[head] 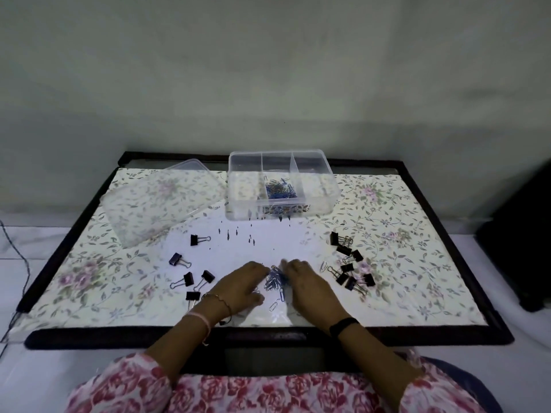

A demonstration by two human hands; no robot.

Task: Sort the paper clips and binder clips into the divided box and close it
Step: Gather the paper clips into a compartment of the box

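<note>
A clear divided box (pixel 316 201) stands open at the back centre, with blue paper clips (pixel 280 189) in its middle compartment. A pile of blue paper clips (pixel 275 280) lies on the table between my hands. My left hand (pixel 241 286) and my right hand (pixel 307 286) rest flat on either side of the pile, fingers apart and touching its edges. Black binder clips lie scattered left (pixel 187 278) and in a cluster right (pixel 350 269). Two loose paper clips (pixel 277 301) lie just in front of the pile.
The clear lid (pixel 161 201) lies on the table at the back left, apart from the box. A floral cloth (pixel 417 263) covers the dark-framed low table. A wall stands close behind. A cable (pixel 18 254) runs along the floor at left.
</note>
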